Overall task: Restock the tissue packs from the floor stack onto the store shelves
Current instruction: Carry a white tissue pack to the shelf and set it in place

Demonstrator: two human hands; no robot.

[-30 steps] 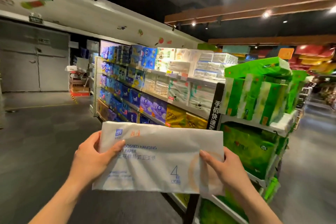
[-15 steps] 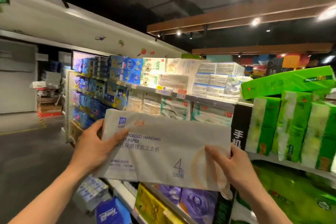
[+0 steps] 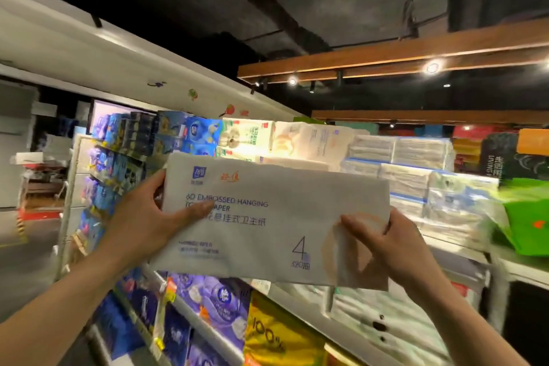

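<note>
I hold a white tissue pack with blue print and a large "4" up in front of me, level with the upper shelves. My left hand grips its left end, thumb across the front. My right hand grips its lower right corner. Behind the pack's top edge, similar white packs lie on the top shelf. The floor stack is out of view.
The shelf unit runs from left to right, filled with blue packs, clear-wrapped white packs, purple packs and a yellow pack. Green packs sit at the right. The aisle floor lies to the left.
Both hands have raised the tissue pack and I have come closer to the shelves. The view has tilted upward, so the top shelf now sits just behind the pack.
</note>
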